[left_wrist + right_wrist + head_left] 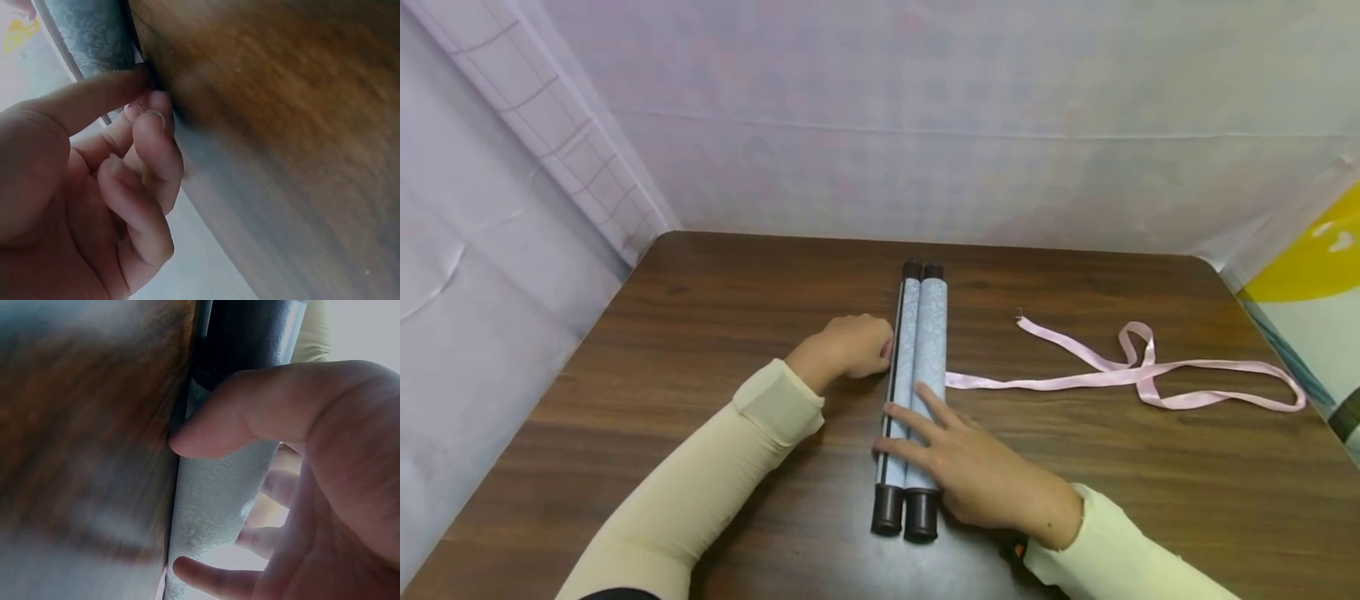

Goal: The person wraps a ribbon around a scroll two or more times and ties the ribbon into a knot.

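Observation:
A scroll (931,342) lies on the table as two side-by-side rolls of pale blue patterned cloth with dark end caps. My right hand (981,462) holds its near half, fingers spread across both rolls. In the right wrist view, the right thumb (219,425) presses low against one side. At the scroll's left edge is my left hand (853,346), fingers curled. The left wrist view shows thumb and forefinger pinching low beside the roll (94,34), where a sliver of pink ribbon shows; the fingers mostly hide it. The pink ribbon (1037,383) emerges from the scroll's right side.
The ribbon's long part lies looped over the right side of the brown wooden table (700,283). Pale cloth (925,125) hangs behind the far edge and at the left. A yellow and white patterned surface (1315,258) stands beyond the right edge.

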Demonstrator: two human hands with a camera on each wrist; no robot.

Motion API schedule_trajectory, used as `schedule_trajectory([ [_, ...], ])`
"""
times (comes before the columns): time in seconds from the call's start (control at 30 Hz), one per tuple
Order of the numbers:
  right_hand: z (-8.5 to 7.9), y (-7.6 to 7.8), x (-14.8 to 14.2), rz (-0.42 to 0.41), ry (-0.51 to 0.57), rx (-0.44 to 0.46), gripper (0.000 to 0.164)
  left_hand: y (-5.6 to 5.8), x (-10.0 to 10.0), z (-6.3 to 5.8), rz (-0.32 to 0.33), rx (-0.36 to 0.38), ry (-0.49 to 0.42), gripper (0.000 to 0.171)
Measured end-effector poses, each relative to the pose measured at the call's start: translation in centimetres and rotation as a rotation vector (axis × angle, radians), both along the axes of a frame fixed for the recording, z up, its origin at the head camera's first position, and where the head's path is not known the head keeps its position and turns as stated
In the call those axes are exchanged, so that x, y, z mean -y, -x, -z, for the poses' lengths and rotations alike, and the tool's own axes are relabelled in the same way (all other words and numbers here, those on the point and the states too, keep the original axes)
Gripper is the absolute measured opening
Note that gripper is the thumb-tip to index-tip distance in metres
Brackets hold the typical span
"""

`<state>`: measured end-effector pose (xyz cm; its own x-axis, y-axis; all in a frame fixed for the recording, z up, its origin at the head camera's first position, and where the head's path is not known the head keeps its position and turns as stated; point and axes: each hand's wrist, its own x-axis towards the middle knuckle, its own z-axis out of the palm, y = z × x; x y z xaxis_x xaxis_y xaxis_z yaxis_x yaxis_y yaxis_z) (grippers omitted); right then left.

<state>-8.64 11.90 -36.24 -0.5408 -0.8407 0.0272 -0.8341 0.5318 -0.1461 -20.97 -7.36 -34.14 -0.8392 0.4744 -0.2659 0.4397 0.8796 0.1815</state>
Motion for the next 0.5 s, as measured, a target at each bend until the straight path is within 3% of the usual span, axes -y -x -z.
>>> schedule_trajectory([
  [0.3,0.0,0.0,0.0,-0.005,0.010,0.002,0.093,-0.4,0.5,-0.2,0.033,-0.022,0.017,0.008],
  [0.5,-0.1,0.0,0.0,0.000,0.010,0.014,0.093,-0.4,1.4,-0.2,0.053,-0.030,-0.030,0.017],
])
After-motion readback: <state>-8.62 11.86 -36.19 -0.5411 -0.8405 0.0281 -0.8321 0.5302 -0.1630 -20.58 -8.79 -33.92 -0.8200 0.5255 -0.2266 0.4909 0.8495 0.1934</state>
